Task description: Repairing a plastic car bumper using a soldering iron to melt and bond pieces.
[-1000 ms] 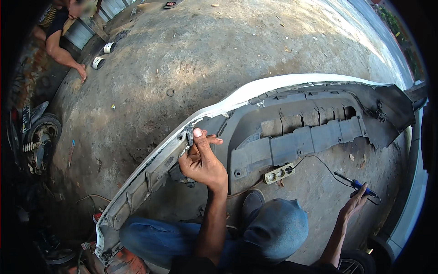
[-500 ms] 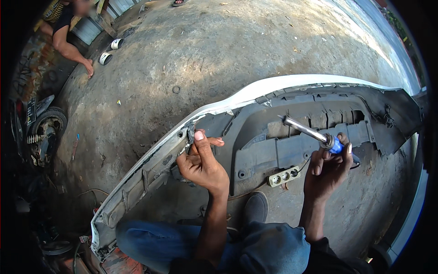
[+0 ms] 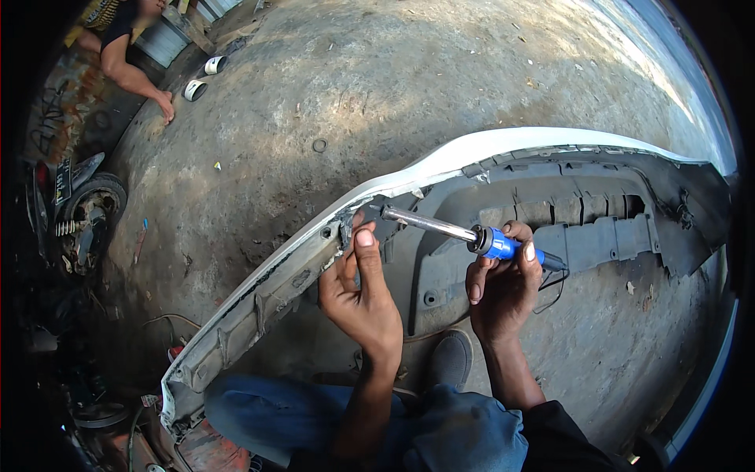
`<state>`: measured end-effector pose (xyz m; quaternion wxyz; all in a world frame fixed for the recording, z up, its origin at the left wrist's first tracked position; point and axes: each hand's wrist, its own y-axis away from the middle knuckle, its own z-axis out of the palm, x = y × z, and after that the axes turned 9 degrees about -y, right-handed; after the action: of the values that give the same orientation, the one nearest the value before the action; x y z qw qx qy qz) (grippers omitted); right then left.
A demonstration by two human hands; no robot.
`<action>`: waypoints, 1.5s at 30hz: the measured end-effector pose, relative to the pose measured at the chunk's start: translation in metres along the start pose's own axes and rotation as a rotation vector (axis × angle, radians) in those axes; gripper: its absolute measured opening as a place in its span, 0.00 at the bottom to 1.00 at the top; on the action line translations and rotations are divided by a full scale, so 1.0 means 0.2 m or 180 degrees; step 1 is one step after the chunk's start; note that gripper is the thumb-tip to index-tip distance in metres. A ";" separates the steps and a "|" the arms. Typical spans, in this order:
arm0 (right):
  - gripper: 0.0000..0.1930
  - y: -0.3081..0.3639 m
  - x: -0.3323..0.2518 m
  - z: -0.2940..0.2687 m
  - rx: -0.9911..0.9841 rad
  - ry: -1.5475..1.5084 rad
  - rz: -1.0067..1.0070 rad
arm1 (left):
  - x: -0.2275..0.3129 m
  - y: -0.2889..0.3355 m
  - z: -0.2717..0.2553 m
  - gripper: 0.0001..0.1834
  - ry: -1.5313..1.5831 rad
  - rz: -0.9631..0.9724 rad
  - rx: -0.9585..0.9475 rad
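A white car bumper (image 3: 491, 143) lies across in front of me, its grey inner side turned toward me. At a torn spot on its left part, my left hand (image 3: 363, 303) is closed, with thumb and fingers pinching the ragged edge. My right hand (image 3: 503, 295) grips a soldering iron (image 3: 432, 223) by its blue handle, a black cord trailing behind. The iron's metal barrel points left, and its tip is close to the left fingertips by the torn edge. Whether the tip touches the plastic I cannot tell.
A bare-legged person (image 3: 130, 75) is at the far left, near two white cylindrical containers (image 3: 195, 90). A motorcycle wheel (image 3: 96, 216) stands at the left. A dark ring (image 3: 319, 145) lies on the concrete floor beyond the bumper. My shoe (image 3: 451, 358) is below the bumper.
My right hand has brought the soldering iron leftward, its tip now near my left fingers. The left hand keeps its place at the torn edge. The power strip has gone out of sight behind my right hand.
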<state>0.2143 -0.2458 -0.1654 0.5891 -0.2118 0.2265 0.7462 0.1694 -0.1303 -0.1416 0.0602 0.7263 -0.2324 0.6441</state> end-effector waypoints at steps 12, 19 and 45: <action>0.21 0.00 -0.06 0.00 -0.0034 0.0250 -0.0136 | -0.11 -0.08 0.11 0.18 0.0821 0.0045 0.0085; 0.21 -0.08 -0.08 0.03 -0.0371 0.0711 -0.0445 | -0.08 -0.09 0.12 0.16 0.1052 0.0023 -0.0083; 0.26 -0.08 -0.10 0.10 -0.0616 0.1151 -0.0663 | -0.11 -0.10 0.12 0.13 0.1178 0.0046 -0.0070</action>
<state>0.2333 -0.2474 -0.1394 0.5897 -0.4199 0.2326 0.6495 0.1983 -0.1151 -0.1629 0.1052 0.5931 -0.2295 0.7645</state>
